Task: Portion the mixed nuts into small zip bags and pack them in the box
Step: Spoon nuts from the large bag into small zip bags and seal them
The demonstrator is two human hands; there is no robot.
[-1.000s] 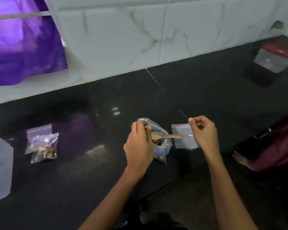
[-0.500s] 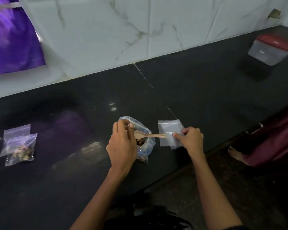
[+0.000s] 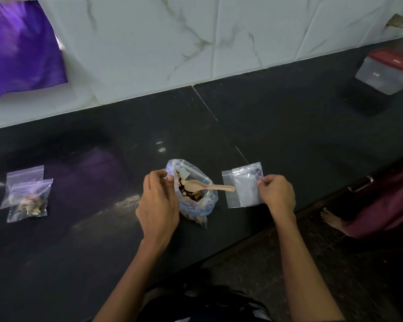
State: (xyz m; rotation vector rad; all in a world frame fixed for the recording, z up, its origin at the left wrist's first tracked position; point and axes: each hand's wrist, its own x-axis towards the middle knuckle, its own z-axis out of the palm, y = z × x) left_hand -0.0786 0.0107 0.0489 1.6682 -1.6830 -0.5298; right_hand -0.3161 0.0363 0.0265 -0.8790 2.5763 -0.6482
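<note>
Plastic nut bag [image 3: 193, 194] held open at rim by left hand [image 3: 157, 205]; spoon [image 3: 205, 187] propped inside. Empty zip bag [image 3: 242, 185] just right of nut bag, edge pinched by right hand [image 3: 276, 194]. Risk: nut bag tipped if released, nuts spilled; two zip bags possibly lifted together.

Down on the countertop [image 3: 277, 126], the big bag of mixed nuts [image 3: 193, 194] sits near the front edge, mouth open, with a spoon [image 3: 205, 187] lying in it, handle poking out to the right. Left hand [image 3: 157, 205] sits just left of that bag, fingers at its rim. Just right of the spoon handle lies an empty zip bag [image 3: 242, 185], and the right hand [image 3: 277, 194] pinches its right edge. Far off to the left, a filled zip bag [image 3: 29, 202] lies overlapping another zip bag [image 3: 25, 174] behind it. Back right, well apart, a lidded box [image 3: 386, 73] stands near the wall [image 3: 196, 38].
</note>
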